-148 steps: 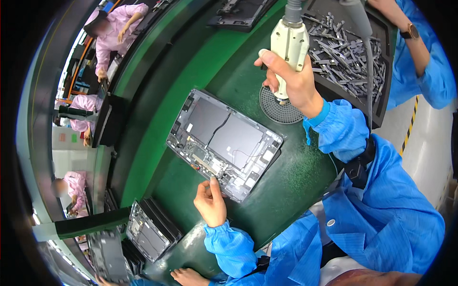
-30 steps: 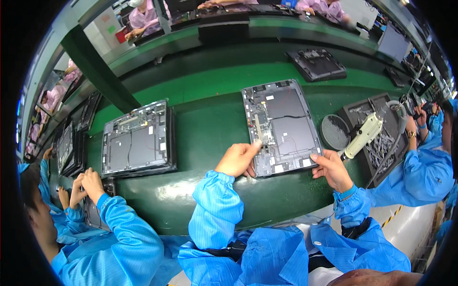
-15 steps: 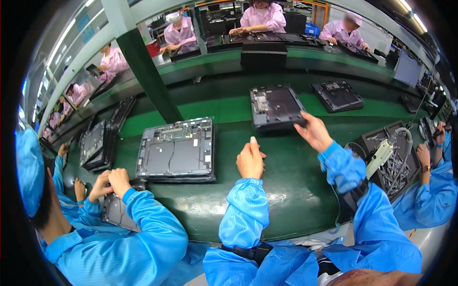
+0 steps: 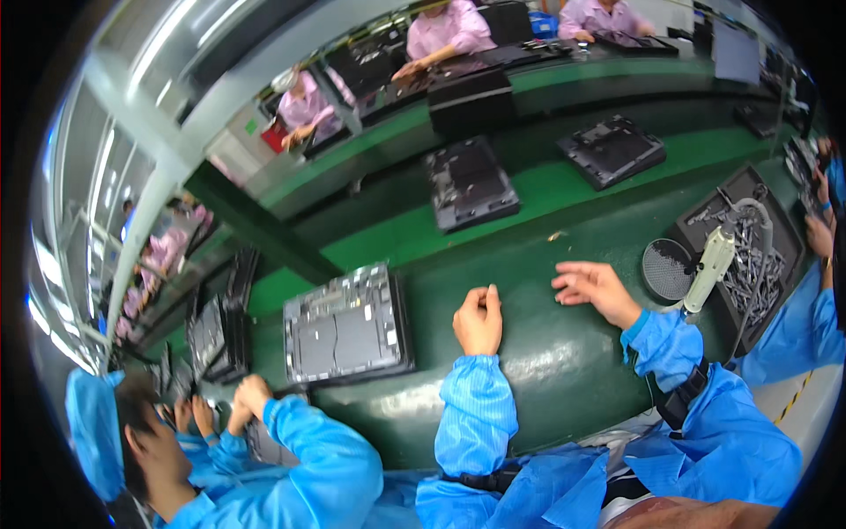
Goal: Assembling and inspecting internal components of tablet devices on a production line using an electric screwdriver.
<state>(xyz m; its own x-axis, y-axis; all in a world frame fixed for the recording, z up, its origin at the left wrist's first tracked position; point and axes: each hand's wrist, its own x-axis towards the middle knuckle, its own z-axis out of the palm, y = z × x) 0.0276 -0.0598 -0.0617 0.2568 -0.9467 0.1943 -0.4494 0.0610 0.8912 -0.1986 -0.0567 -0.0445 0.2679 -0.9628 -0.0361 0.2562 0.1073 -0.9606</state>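
Laptop chassis (image 4: 473,183) on bright-green strip (image 4: 542,197), left hand (image 4: 478,323) over workbench (image 4: 551,388) — fingers curled together, right hand (image 4: 604,294) — fingers slightly spread

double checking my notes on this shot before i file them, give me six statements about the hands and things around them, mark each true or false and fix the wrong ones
1. The right hand is open, with nothing visible in it. True.
2. The left hand touches the laptop base ahead of it. False: the left hand is apart from the laptop base.
3. The round dish lies left of the parts tray. True.
4. The cream power tool is in the right hand. False: neither hand holds the cream power tool.
5. A laptop stack sits left of the left hand. True.
6. The left hand's fingers are spread wide. False: they are curled in.
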